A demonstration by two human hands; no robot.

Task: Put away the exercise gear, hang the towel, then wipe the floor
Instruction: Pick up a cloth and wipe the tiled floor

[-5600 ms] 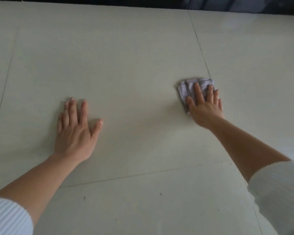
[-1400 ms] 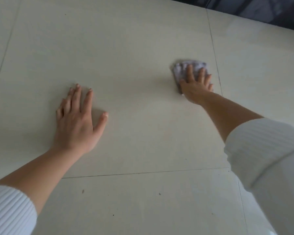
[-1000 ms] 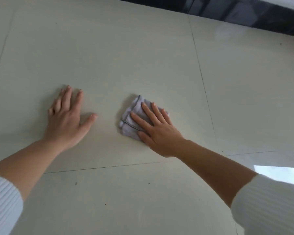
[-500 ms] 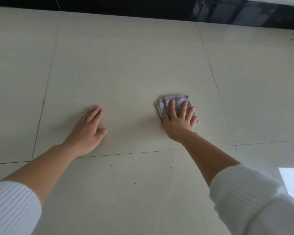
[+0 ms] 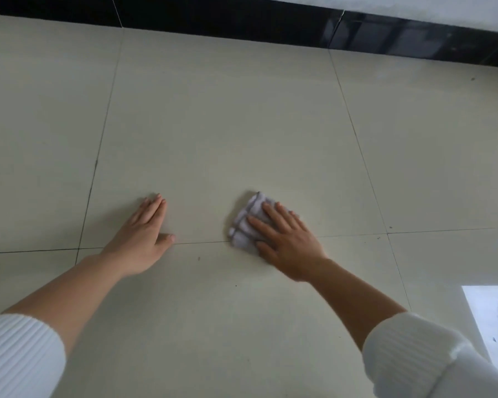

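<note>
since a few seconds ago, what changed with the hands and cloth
The right hand slid the cloth left in back-and-forth strokes, from beside the right-hand tile seam toward the left hand; it now lies over the near seam. Unchanged: right hand flat on the cloth, left hand flat on the floor.

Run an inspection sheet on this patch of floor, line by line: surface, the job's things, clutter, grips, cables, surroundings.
Surface: pale glossy tiled floor with thin dark grout lines.
Job's things: folded grey cloth lying on the floor across a grout line; nothing else of the job seen.
Clutter: a few small dark specks on the tiles.
Grips: left hand flat on the floor, fingers straight; right hand presses on the cloth, fingers straight.
Cables: nothing seen.
Surroundings: dark baseboard along the far edge; bright reflection at lower right; white ribbed sleeves on both arms.
</note>
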